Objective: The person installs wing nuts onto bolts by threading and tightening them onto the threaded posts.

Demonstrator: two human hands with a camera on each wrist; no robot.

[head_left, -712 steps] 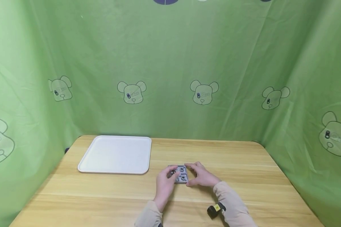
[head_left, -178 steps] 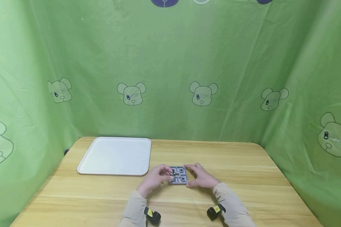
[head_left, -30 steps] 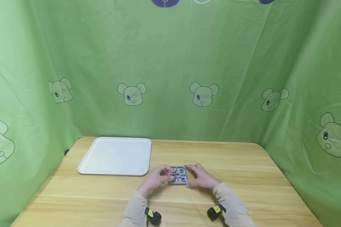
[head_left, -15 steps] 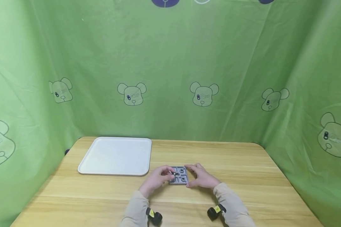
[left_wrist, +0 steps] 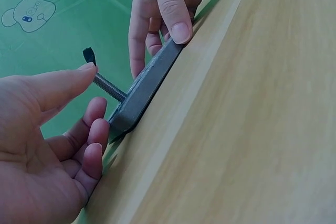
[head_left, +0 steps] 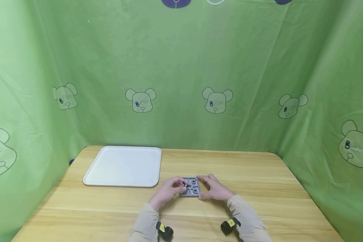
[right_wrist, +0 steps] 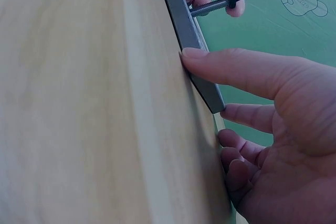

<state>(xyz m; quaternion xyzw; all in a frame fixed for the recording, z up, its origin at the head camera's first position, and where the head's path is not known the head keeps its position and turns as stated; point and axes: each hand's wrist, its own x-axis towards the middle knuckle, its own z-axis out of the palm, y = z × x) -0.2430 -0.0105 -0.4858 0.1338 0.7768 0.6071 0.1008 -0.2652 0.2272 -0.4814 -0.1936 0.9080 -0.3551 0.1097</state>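
Observation:
A small square grey metal plate [head_left: 191,190] with grooves and round holes lies on the table. From its left part a threaded wing bolt [left_wrist: 109,86] rises, its dark winged head well above the plate. My left hand [head_left: 167,191] pinches that head, thumb on the near side; the other fingers curl loosely beside the plate's edge. The index fingertip is hidden behind the thumb in the left wrist view. With thumb and index finger spread to opposite edges, my right hand [head_left: 216,189] grips the plate's right end [right_wrist: 207,90].
A white rectangular tray [head_left: 124,168] lies at the back left of the wooden table [head_left: 230,168]. Green curtains [head_left: 181,67] with bear-head prints enclose the far side and both flanks. Black cameras [head_left: 228,228] are strapped to both wrists.
Over the last second my left fingers have turned slightly around the bolt's head. Compared with the oldest frame, my left forearm has swung out to the left. My right hand keeps its grip.

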